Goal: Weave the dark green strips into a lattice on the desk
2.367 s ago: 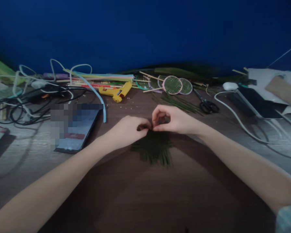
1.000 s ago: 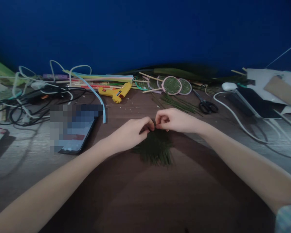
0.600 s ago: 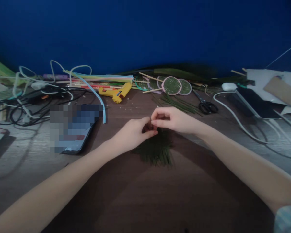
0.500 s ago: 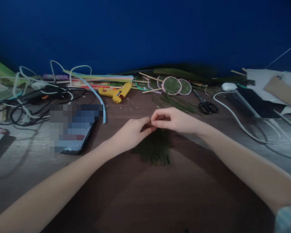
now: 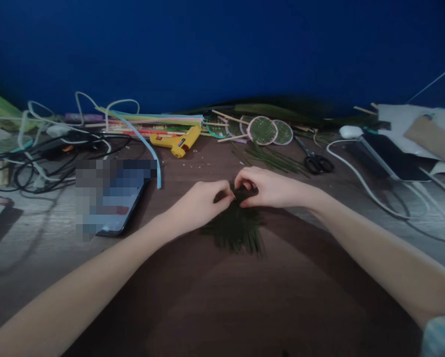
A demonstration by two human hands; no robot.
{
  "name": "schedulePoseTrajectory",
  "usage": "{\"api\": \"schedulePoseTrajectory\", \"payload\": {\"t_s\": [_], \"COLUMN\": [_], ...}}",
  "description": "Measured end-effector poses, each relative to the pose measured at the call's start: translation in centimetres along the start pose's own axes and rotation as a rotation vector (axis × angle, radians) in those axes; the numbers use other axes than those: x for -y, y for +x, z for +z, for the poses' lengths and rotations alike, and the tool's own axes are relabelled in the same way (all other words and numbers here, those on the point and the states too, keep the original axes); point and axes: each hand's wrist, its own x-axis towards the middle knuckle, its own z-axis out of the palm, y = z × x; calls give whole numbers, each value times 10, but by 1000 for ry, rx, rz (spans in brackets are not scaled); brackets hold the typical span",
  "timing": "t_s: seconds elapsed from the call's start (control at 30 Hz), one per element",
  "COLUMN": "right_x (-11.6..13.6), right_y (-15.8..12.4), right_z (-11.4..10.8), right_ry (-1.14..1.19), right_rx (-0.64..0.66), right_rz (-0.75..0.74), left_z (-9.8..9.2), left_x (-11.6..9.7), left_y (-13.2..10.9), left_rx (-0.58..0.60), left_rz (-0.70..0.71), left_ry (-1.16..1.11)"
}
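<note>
A mat of thin dark-green leaf strips [image 5: 241,230] lies on the brown tabletop, its loose ends fanned toward me. My left hand [image 5: 202,203] is at its upper left edge, thumb and index finger pinched together on the strips. Just right of those fingertips is my right hand [image 5: 270,187], bent over the mat's upper part. Its thumb and fingers are curved but apart, with green showing between them. How the strips cross under my fingers is too dark to make out.
Behind my hands lie loose green strips [image 5: 276,159], black scissors [image 5: 318,163], round green fans [image 5: 262,131] on sticks and a yellow glue gun [image 5: 178,143]. A phone [image 5: 128,198] and tangled cables [image 5: 25,148] are at left. A dark device [image 5: 395,156] and white cable sit at right.
My right thumb and fingers have parted from a pinch, and the thumb has dropped lower over the mat. My left hand has barely moved, still pinched at the edge.
</note>
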Motion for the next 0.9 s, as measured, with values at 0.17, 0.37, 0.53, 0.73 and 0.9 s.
{"api": "schedulePoseTrajectory", "payload": {"t_s": [0.17, 0.37, 0.53, 0.73, 0.9], "right_x": [2, 3, 6, 9, 12], "right_y": [0, -1, 0, -1, -2], "right_z": [-1, -2, -3, -7, -10], "right_ry": [28, 26, 73, 184, 273], "right_rx": [4, -2, -24, -43, -25], "right_rz": [-8, -60, -65, -67, -34], "left_z": [-1, -1, -1, -1, -1], "left_x": [-1, -1, -1, -2, -2], "left_y": [0, 0, 0, 0, 1], "left_rx": [6, 9, 18, 21, 26], "left_rz": [3, 11, -6, -10, -25], "left_ry": [2, 3, -3, -15, -1]}}
